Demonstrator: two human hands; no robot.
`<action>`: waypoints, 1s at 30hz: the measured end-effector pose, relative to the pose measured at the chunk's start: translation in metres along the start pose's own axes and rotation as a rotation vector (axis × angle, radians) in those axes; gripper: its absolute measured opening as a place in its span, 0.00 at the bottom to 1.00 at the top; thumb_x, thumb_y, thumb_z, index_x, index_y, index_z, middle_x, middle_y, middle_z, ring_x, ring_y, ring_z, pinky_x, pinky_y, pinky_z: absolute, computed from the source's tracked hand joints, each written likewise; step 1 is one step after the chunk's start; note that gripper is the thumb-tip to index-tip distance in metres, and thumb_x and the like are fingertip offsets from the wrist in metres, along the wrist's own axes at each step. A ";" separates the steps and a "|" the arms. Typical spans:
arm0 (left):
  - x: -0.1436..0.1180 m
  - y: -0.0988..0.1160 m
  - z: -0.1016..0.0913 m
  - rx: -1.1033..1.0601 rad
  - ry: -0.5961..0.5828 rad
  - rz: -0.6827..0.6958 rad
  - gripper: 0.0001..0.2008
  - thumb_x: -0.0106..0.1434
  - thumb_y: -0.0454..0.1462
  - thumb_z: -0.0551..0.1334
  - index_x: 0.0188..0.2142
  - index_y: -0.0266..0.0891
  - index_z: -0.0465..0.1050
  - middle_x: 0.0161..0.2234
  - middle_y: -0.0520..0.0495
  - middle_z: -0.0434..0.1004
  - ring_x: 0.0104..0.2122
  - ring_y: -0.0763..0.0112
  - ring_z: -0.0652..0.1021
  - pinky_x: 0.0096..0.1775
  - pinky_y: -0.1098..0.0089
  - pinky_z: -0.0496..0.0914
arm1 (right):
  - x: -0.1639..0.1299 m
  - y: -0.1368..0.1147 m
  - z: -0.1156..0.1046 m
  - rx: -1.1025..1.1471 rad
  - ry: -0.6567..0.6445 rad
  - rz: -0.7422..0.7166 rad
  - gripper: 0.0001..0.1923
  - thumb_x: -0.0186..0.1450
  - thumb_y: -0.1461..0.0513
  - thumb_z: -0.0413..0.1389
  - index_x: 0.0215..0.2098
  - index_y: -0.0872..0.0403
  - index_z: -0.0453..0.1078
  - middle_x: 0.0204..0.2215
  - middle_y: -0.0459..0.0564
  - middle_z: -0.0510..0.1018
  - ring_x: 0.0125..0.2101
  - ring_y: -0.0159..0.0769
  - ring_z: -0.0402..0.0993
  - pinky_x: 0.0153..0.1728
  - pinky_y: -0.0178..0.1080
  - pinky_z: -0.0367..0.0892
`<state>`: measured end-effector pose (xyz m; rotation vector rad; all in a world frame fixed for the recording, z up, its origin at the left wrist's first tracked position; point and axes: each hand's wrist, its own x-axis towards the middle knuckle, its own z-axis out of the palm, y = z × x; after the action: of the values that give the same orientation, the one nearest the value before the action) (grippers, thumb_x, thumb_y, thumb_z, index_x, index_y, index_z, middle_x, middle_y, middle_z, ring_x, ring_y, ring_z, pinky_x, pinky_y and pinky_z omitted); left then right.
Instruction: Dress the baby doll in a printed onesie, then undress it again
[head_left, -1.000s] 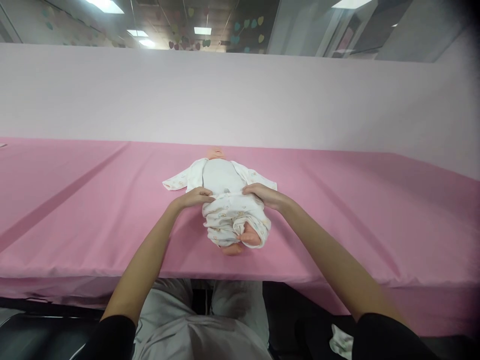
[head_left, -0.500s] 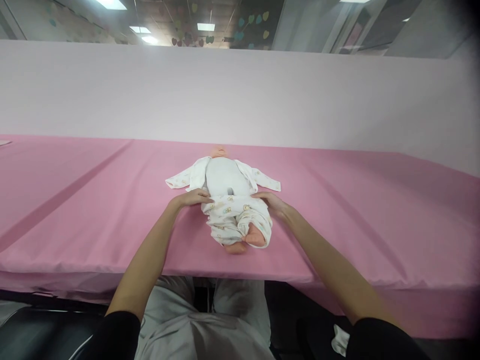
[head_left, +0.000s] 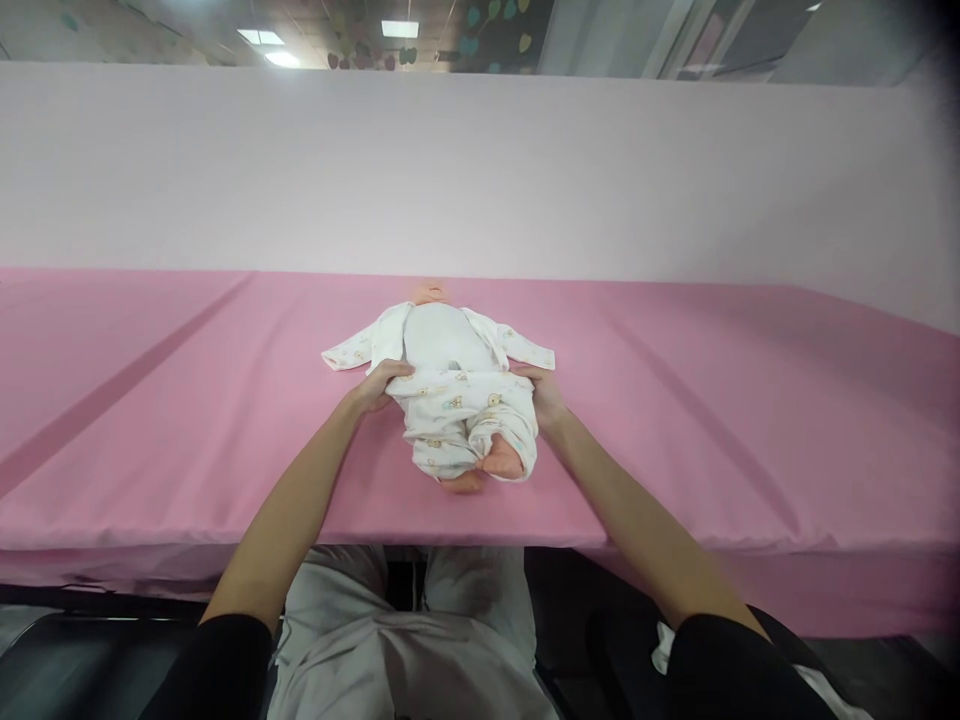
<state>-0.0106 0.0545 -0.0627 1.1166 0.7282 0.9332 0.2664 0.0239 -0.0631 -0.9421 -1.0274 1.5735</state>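
Observation:
A baby doll (head_left: 433, 292) lies on its back on the pink sheet, feet toward me. Its white patterned jacket (head_left: 390, 332) is spread open over a pale torso (head_left: 446, 338). White baby pants (head_left: 459, 410) with small printed figures cover its hips and legs, and the bare feet (head_left: 501, 458) poke out at the bottom. My left hand (head_left: 379, 383) pinches the left end of the waistband. At the right end, my right hand (head_left: 544, 392) grips the same waistband, its fingertips partly hidden by cloth. Between both hands the waistband is stretched wide across the belly.
The pink sheet (head_left: 187, 420) covers a wide table, whose front edge runs just before my lap. Behind it stands a white partition (head_left: 480, 170) with glass above. Black chairs (head_left: 90, 660) are below the table at left and right.
Both hands have closed on the pants' waistband and drawn it upward and outward, so it now sits higher and wider on the doll. The camera view has shifted slightly.

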 end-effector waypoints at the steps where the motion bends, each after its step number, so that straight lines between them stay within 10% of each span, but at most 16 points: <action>1: 0.001 0.000 0.001 0.000 0.003 0.025 0.11 0.45 0.38 0.68 0.19 0.34 0.69 0.18 0.52 0.67 0.21 0.77 0.66 0.25 0.73 0.59 | 0.002 0.001 -0.001 0.005 0.008 -0.017 0.09 0.48 0.59 0.55 0.28 0.53 0.71 0.26 0.51 0.78 0.36 0.48 0.74 0.42 0.48 0.67; 14: 0.006 0.000 -0.006 0.689 0.188 0.347 0.24 0.61 0.49 0.57 0.17 0.39 0.50 0.18 0.54 0.50 0.24 0.74 0.58 0.31 0.70 0.56 | 0.040 -0.010 0.002 0.016 0.045 -0.003 0.16 0.54 0.61 0.56 0.41 0.56 0.72 0.31 0.51 0.80 0.38 0.47 0.76 0.46 0.46 0.68; 20: 0.007 0.000 -0.015 1.152 0.312 0.393 0.21 0.67 0.45 0.48 0.20 0.39 0.55 0.21 0.50 0.61 0.37 0.63 0.63 0.47 0.62 0.52 | 0.055 -0.010 -0.013 -0.069 0.122 -0.020 0.11 0.57 0.60 0.56 0.37 0.56 0.72 0.32 0.51 0.80 0.39 0.45 0.75 0.47 0.44 0.68; 30: 0.032 0.009 -0.012 0.903 0.322 0.343 0.19 0.66 0.46 0.49 0.21 0.39 0.55 0.22 0.53 0.60 0.28 0.70 0.62 0.34 0.69 0.56 | 0.076 -0.021 -0.008 -0.482 0.221 -0.116 0.10 0.60 0.59 0.54 0.22 0.54 0.65 0.23 0.47 0.72 0.25 0.34 0.66 0.32 0.37 0.64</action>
<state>-0.0091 0.0900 -0.0587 1.9489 1.3188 1.1153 0.2647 0.1027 -0.0522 -1.3229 -1.3026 1.1124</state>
